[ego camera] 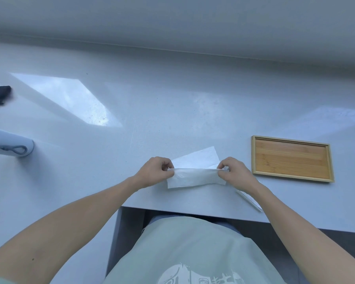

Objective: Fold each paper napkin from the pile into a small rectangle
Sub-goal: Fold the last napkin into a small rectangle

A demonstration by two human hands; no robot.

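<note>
Napkin point(195, 177) at frame center, mid-fold: left hand point(154, 171) & right hand point(237, 173) each pinch an end of the top edge. Tray point(291, 158) at right looks bare, so prob. early; pile point(249, 199) under right wrist left to do.

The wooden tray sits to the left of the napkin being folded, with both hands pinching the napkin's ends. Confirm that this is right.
One thing is wrong: the side. In the head view the wooden tray lies to the right of the napkin, beyond the right hand. The rest holds: the left hand and the right hand each pinch one end of the napkin.
</note>
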